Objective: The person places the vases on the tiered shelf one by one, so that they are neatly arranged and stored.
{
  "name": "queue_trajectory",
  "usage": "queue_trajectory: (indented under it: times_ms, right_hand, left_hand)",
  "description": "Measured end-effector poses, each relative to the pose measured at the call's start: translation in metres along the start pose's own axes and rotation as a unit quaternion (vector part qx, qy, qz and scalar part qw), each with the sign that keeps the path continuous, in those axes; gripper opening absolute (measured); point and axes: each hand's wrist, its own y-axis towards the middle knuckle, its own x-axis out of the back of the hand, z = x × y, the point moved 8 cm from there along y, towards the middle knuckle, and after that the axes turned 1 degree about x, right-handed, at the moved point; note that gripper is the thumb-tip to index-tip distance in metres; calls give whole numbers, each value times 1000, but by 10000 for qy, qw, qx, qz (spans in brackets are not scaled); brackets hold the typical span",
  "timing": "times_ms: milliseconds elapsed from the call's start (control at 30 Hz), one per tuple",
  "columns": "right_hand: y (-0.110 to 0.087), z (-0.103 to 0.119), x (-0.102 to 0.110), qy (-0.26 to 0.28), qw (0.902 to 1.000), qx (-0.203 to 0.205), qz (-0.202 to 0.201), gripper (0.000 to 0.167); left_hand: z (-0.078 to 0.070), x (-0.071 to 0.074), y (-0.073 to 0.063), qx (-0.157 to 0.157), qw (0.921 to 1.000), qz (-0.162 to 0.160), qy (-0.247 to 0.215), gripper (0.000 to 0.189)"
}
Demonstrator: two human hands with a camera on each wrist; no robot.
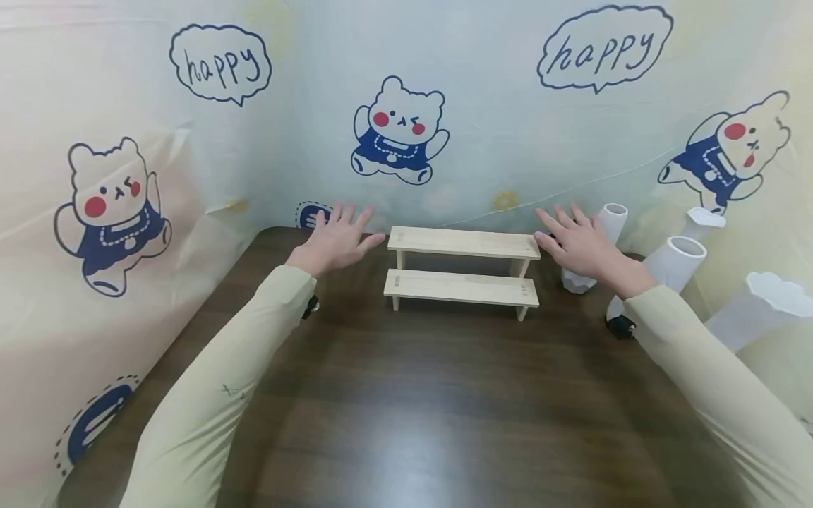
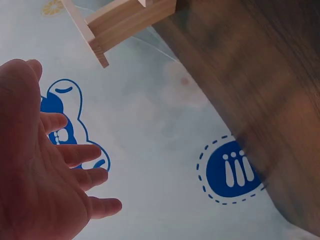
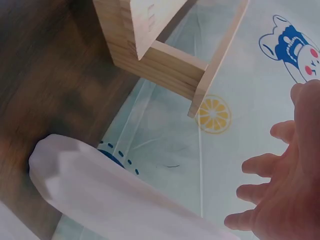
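A two-step wooden shelf (image 1: pixel 462 287) in pale wood stands at the back of the dark table. To its left, my left hand (image 1: pixel 335 241) is held out with fingers spread, the thumb pointing at the upper step. My right hand (image 1: pixel 579 243) reaches out at the shelf's right end, fingers spread and thumb close to the upper board's corner in the head view. Neither hand holds anything. Seen from the left wrist, the palm and fingers (image 2: pixel 82 154) are apart from the shelf end (image 2: pixel 130 22). The right wrist view likewise shows a gap between fingers and shelf (image 3: pixel 172 70).
Several white vases stand at the right, among them a slim faceted one (image 1: pixel 612 222) behind my right hand, a cylinder (image 1: pixel 678 262) by the forearm and a flared one (image 1: pixel 756 310). A printed curtain (image 1: pixel 495 141) hangs behind the brown table (image 1: pixel 406 395).
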Motion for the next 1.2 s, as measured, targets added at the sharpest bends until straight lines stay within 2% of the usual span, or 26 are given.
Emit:
queue_trajectory:
  times_ms: [233,433,567,700,867,1200]
  right_hand:
    - [-4,3,2,363,9991,16,-212,71]
    - [-10,6,4,355,9978,117,-548,67]
    - [-16,9,8,632,9934,248,-923,63]
    - [-24,10,13,1026,9871,258,-1200,63]
    - [-38,7,19,1411,9790,160,-1464,63]
    - [-71,2,36,1637,9517,54,-2599,52]
  left_hand:
    - [-7,-4,-3,-86,9994,-175,-300,81]
    - [-15,-11,-4,-171,9979,-305,-545,79]
    - [-20,-15,-5,-321,9967,-409,-629,78]
    - [-23,-20,-6,-352,9933,-479,-993,78]
    - [-27,-23,-6,-257,9838,-623,-1661,80]
    - [-34,-34,-10,-58,9606,-680,-2693,80]
